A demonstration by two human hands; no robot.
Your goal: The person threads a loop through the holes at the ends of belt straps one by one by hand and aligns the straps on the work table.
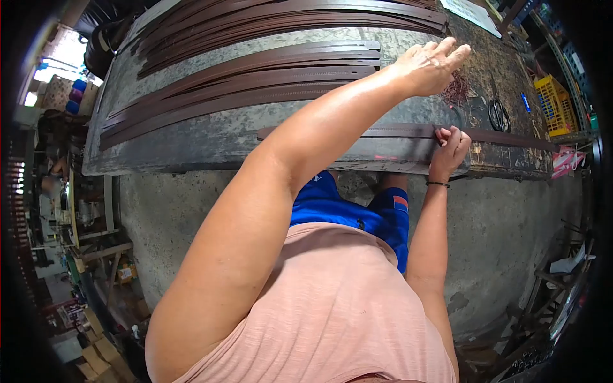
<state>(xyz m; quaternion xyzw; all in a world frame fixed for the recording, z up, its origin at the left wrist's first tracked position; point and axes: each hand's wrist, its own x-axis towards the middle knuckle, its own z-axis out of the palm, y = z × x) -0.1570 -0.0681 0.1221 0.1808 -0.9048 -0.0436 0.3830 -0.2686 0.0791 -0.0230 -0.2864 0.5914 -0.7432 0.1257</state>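
A long dark brown strip lies along the table's near edge, passing behind my left arm. My right hand has its fingers curled on this strip, which continues to the right past the hand. My left hand is stretched across the table, above and slightly left of my right hand in the view. Its fingers are somewhat apart, with nothing visible in them. Tangled reddish threads lie just below my left hand. Further brown strips are laid out in the middle of the table, their right ends near my left wrist.
A large pile of brown strips spans the table's far side. Black scissors and a blue pen lie at the right. Beyond them are a yellow crate and a pink bag. A white sheet lies at the back.
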